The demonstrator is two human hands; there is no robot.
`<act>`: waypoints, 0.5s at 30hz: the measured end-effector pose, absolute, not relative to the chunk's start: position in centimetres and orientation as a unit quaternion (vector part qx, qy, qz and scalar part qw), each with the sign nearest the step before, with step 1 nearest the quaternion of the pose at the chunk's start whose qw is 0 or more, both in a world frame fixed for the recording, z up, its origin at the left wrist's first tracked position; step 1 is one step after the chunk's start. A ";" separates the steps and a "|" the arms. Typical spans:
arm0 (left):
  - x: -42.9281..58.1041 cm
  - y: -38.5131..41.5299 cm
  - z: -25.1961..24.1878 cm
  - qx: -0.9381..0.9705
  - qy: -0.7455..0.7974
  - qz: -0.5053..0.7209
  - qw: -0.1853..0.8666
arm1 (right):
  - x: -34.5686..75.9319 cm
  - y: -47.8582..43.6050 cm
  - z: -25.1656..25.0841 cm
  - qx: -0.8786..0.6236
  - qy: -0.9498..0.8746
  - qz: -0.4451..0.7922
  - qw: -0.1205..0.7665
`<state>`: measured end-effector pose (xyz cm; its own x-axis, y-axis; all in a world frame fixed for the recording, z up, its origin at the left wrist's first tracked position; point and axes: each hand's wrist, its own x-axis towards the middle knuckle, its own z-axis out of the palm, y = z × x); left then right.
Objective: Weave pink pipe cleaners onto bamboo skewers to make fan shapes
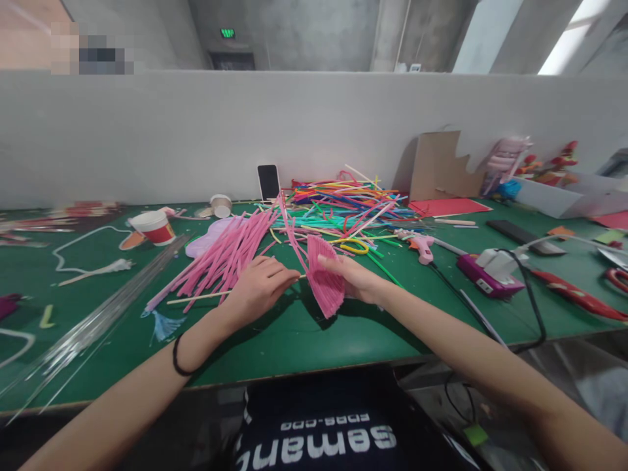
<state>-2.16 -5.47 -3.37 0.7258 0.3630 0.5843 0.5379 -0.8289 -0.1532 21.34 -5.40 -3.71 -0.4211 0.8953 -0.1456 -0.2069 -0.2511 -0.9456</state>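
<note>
My right hand (356,278) grips a pink fan-shaped piece (324,297) made of fuzzy stems laid side by side, its thumb across the front. Long pink pipe cleaners (290,229) rise from the fan's left edge. Just left of it, my left hand (265,284) is closed on a thin wooden stick (199,298), whose tip reaches the fan's edge. Whether the tip touches the fan, I cannot tell. A loose bundle of pink pipe cleaners (226,255) lies behind my left hand, partly over a lilac tray (200,243).
Mixed coloured pipe cleaners (343,203) are heaped at the back, beside an upright phone (268,182). A pink glue gun (422,247) and a purple power strip (483,278) with cords lie rightward. Leftward are a paper cup (154,227) and thin wires (108,311).
</note>
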 end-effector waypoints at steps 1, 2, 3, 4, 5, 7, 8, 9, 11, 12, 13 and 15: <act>-2.2 -5.5 -3.4 -0.920 -0.238 -0.269 0.155 | 21.4 -5.2 -3.7 -0.368 -0.473 0.679 0.423; -2.2 -5.5 -3.3 -0.925 -0.228 -0.261 0.153 | 21.4 -4.9 -3.7 -0.370 -0.482 0.646 0.462; -2.2 -5.6 -3.3 -0.931 -0.218 -0.251 0.152 | 21.5 -4.7 -3.7 -0.372 -0.496 0.605 0.500; -2.1 -5.7 -3.2 -0.936 -0.208 -0.242 0.151 | 21.6 -4.4 -3.7 -0.376 -0.515 0.562 0.527; -2.0 -5.9 -3.1 -0.940 -0.199 -0.234 0.149 | 21.7 -4.2 -3.6 -0.379 -0.537 0.522 0.543; -1.8 -6.3 -3.0 -0.947 -0.185 -0.223 0.140 | 21.9 -3.9 -3.5 -0.378 -0.578 0.453 0.563; -1.7 -6.5 -2.9 -0.950 -0.180 -0.219 0.130 | 22.1 -3.9 -3.4 -0.374 -0.600 0.420 0.569; -1.5 -6.7 -2.8 -0.953 -0.176 -0.215 0.118 | 22.3 -3.8 -3.3 -0.372 -0.623 0.382 0.572; -1.3 -7.0 -2.7 -0.959 -0.170 -0.208 0.094 | 22.7 -3.6 -3.3 -0.380 -0.680 0.290 0.556; -1.2 -7.2 -2.7 -0.961 -0.167 -0.205 0.084 | 22.9 -3.4 -3.4 -0.387 -0.713 0.238 0.534; -1.1 -7.4 -2.6 -0.963 -0.164 -0.201 0.078 | 23.1 -3.2 -3.5 -0.391 -0.746 0.187 0.506; -1.0 -7.6 -2.6 -0.966 -0.154 -0.194 0.080 | 23.6 -2.7 -3.8 -0.388 -0.799 0.093 0.450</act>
